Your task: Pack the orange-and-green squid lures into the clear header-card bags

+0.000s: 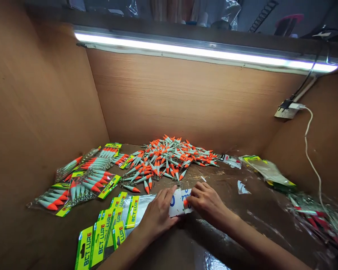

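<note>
My left hand [159,210] is closed on a small white card [177,203] with blue marks, held low over the front of the table. At the card's right side my right hand [205,198] is pinched, its fingertips against the card. A bit of orange, the colour of the lure tips, shows by those fingertips; most of that fishing lure [185,202] is hidden. Beyond my hands lies a large pile of orange and pale fishing lures [169,155] with metal hooks. Green-and-yellow "BCT LURE" header bags [101,236] are fanned out beside my left forearm.
Filled lure packs [84,178] lie in a heap at the left. On the right are clear bags [270,172], a torn white scrap [243,187] and a tangle of red-and-white lures [312,217]. A white cable [307,138] hangs from a plug. Wooden panels [171,97] enclose the table.
</note>
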`<action>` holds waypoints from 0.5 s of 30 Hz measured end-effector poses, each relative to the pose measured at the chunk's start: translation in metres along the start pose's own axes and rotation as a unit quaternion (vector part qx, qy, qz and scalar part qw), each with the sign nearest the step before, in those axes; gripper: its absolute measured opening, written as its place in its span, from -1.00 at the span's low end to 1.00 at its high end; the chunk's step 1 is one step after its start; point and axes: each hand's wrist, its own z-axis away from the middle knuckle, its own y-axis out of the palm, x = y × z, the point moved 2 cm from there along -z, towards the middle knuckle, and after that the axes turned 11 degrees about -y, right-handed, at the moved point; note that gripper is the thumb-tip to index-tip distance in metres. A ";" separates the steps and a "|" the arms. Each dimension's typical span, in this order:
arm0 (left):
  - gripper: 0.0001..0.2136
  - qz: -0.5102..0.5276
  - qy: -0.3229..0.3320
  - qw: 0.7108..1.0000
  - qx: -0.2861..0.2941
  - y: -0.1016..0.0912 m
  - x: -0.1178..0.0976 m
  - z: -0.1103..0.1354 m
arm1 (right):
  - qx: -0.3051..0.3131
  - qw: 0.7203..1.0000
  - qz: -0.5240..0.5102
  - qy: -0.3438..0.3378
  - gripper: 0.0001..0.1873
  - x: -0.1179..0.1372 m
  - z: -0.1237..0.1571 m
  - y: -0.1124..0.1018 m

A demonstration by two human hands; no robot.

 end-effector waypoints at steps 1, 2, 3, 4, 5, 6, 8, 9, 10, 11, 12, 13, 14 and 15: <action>-0.10 -0.001 0.002 1.000 0.000 -0.001 0.000 0.001 | 0.006 1.000 -0.008 -0.011 -0.75 0.002 -0.003 0.004; -0.09 -0.002 0.005 1.000 -0.001 -0.001 0.000 0.001 | 0.013 0.999 -0.021 -0.022 -0.74 0.004 -0.004 0.006; -0.09 -0.001 0.007 1.000 -0.001 -0.002 0.001 0.001 | 0.021 0.999 -0.037 -0.031 -0.74 0.004 -0.005 0.006; -0.08 0.000 0.008 1.000 -0.002 -0.003 0.001 0.001 | 0.030 0.997 -0.055 -0.043 -0.74 0.003 -0.005 0.005; -0.07 0.001 0.006 1.000 -0.004 -0.004 0.002 0.001 | 0.041 0.995 -0.077 -0.056 -0.77 0.001 -0.005 0.001; -0.06 0.002 0.005 1.000 -0.006 -0.004 0.003 0.001 | 0.051 0.991 -0.103 -0.069 -0.81 -0.003 -0.006 -0.005; -0.05 0.003 0.003 1.000 -0.007 -0.004 0.005 0.000 | 0.059 0.981 -0.163 -0.083 -0.85 -0.018 -0.012 -0.020; -0.05 0.002 0.001 1.000 -0.007 -0.004 0.005 -0.001 | 0.050 0.979 -0.182 -0.074 -0.83 -0.028 -0.021 -0.028; -0.05 0.002 -0.001 1.000 -0.005 -0.004 0.005 -0.002 | 0.030 0.980 -0.188 -0.051 -0.79 -0.041 -0.033 -0.035; -0.05 0.002 -0.001 1.000 -0.002 -0.004 0.005 -0.002 | -0.004 0.986 -0.165 -0.015 -0.73 -0.054 -0.049 -0.041; -0.05 0.001 -0.001 1.000 0.001 -0.004 0.005 -0.003 | -0.029 0.993 -0.116 0.018 -0.70 -0.067 -0.068 -0.044; -0.05 0.001 -0.001 1.000 0.004 -0.004 0.004 -0.003 | -0.030 0.997 -0.067 0.033 -0.69 -0.078 -0.089 -0.044; -0.05 0.001 0.002 1.000 0.005 -0.005 0.003 -0.003 | -0.006 0.999 -0.022 0.038 -0.69 -0.087 -0.112 -0.040; -0.05 0.001 0.006 1.000 0.005 -0.006 0.003 -0.004 | 0.008 0.999 -0.011 0.035 -0.69 -0.095 -0.135 -0.035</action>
